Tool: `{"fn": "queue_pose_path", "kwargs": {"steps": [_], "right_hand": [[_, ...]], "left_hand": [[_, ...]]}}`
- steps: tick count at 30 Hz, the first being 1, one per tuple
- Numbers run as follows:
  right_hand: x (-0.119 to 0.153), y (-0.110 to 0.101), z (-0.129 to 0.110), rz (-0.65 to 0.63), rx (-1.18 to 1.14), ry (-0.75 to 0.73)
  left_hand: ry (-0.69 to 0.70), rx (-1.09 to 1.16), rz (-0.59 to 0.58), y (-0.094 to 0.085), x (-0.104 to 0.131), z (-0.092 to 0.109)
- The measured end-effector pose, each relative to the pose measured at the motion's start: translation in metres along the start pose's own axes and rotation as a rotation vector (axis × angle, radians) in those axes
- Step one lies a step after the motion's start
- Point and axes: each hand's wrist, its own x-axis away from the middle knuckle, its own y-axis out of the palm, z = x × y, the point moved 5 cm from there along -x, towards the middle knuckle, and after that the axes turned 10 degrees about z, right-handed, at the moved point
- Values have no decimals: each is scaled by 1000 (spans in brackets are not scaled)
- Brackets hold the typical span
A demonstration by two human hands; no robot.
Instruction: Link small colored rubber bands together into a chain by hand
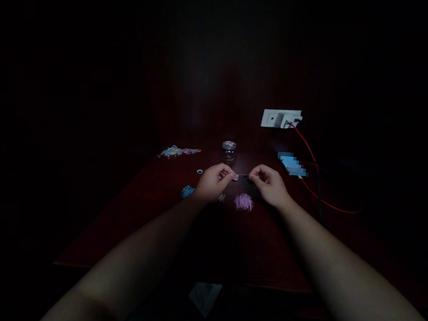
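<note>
The scene is very dark. My left hand pinches a small pink loop band at its fingertips above a dark red table. Close to its right, my right hand has its fingers curled on a thin dark strand or tool that I cannot make out. A pile of pink bands lies just in front of the two hands. A blue band cluster sits left of my left wrist, and a single blue ring lies beyond it.
A chain of mixed-colour bands lies at the far left. A small clear jar stands behind the hands. A lit phone with a red cable runs to a white wall socket.
</note>
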Motion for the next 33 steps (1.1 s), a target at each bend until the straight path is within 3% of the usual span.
{"fn": "queue_pose_path", "kwargs": {"steps": [10,33], "right_hand": [[11,12,-17,-146,26,-53],[11,16,-10,-182,-52,-45]], "left_hand": [[-54,-11,-145,10,7,2],[-62,4,-200,16,8,-6]]}}
